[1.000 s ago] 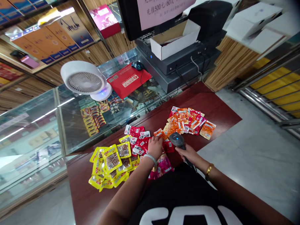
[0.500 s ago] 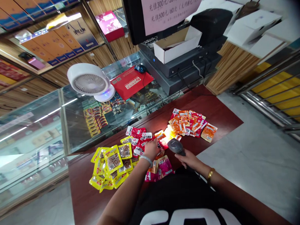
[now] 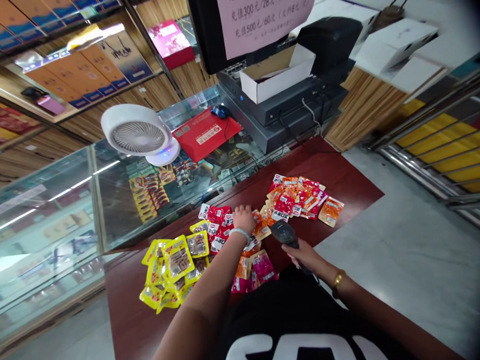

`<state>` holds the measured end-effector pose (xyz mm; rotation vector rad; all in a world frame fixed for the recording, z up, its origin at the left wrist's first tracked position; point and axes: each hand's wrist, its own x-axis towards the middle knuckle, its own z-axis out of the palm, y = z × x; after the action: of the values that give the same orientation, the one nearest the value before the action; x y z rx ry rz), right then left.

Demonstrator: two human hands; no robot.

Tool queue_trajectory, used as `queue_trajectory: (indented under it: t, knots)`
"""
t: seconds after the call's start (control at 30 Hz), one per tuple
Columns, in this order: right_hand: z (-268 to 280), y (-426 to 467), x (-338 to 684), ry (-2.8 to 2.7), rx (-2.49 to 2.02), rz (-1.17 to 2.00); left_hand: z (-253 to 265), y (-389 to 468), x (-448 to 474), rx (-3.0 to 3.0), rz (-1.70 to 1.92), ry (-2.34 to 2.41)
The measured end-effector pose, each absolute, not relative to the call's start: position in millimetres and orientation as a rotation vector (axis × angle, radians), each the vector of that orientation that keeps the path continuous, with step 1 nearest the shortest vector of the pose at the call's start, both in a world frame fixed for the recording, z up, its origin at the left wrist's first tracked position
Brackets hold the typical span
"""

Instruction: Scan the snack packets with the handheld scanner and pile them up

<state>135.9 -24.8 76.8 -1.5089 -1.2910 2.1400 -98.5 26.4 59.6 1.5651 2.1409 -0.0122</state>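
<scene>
My right hand [image 3: 302, 254] is wrapped around the handle of a dark handheld barcode scanner [image 3: 284, 234], whose head points at the packets. My left hand [image 3: 244, 218] rests over a group of red snack packets [image 3: 218, 231], its fingers bent downward and slightly apart; the fingertips are partly hidden. Orange snack packets [image 3: 261, 228] lie just right of it. Nearer my body are pink and orange packets [image 3: 263, 265]. A mixed pile of red and orange packets [image 3: 302, 196] lies beyond the scanner. Yellow-edged snack packets [image 3: 177, 259] are heaped on the left.
All the packets lie on a dark red tabletop [image 3: 131, 328]. Behind it stands a glass display counter [image 3: 118, 217] with a white fan [image 3: 138, 131], a red mat [image 3: 206, 132] and a mouse. A cash register base [image 3: 277, 114] carries an open white box [image 3: 277, 75].
My left hand has moved away from the scanner's front onto the red packets. A red packet now lies on the right-hand pile. The scanner's bright light is gone.
</scene>
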Motion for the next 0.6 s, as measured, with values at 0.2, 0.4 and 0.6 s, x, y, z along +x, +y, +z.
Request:
queue_trajectory:
  t: [0.2,0.4,0.6]
  knots:
    - [67.3,-29.2,140.8,-1.299,-1.538,2.145,52.9,25.5,-106.0,1.648,-0.176,2.108]
    - [72.2,-30.0,140.2,-1.342,-1.523,2.197,66.3,24.4,-124.9,1.458,-0.140,2.080]
    - [77.0,-26.6,131.2,-1.361,-1.476,2.246,74.3,15.7,-133.5,1.319,0.040,2.068]
